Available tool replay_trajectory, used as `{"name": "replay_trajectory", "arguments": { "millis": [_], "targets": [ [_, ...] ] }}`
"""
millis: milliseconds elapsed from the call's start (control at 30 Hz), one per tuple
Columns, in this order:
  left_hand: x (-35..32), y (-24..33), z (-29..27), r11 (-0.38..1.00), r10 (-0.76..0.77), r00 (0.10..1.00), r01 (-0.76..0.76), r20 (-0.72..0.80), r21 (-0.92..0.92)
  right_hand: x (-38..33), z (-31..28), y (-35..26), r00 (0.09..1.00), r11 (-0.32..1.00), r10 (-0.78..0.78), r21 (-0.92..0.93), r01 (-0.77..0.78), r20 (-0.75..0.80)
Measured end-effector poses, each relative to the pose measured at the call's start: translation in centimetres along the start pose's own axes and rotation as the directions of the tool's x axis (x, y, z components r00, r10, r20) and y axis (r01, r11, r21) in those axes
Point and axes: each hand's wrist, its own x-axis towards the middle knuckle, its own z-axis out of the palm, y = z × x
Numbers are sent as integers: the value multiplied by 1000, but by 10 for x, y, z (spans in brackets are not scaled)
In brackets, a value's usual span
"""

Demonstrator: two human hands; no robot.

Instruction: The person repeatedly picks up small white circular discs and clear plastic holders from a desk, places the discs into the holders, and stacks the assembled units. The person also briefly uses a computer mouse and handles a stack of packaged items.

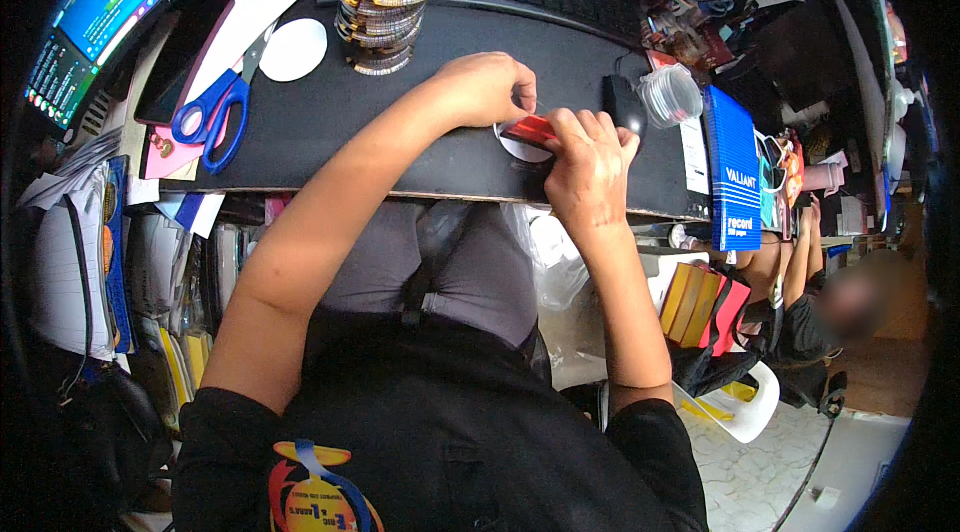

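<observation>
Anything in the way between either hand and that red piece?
Nothing visible. The right hand holds the red piece near its right end; the left hand is close to its other end, with nothing seen between, though contact is unclear.

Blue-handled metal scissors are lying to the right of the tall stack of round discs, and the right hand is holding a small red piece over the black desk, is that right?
Not quite: the head view shows the blue-handled metal scissors left of the disc stack. The right hand does hold the small red piece over the black desk.
</observation>
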Motion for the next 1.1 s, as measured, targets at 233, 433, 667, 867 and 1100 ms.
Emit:
{"name": "replay_trajectory", "arguments": {
  "millis": [233,433,667,867,1100],
  "targets": [
    [-4,4,0,997,-60,997,57,-53,-57,2,2,1,997,997,-72,10,72,2],
    [-20,18,6,991,-120,680,127,-723,-44,24,24,19,998,997,-61,-40,62,29],
    [-90,38,55,896,442,734,-382,-516,225,55,12,23,999,998,6,63,-3,-47],
    [-102,39,90,881,458,786,-338,-415,332,19,-19,12,997,997,-12,77,6,74],
    [-98,40,89,917,385,823,-292,-418,271,47,37,27,988,997,-60,37,66,-144]
  ]
}}
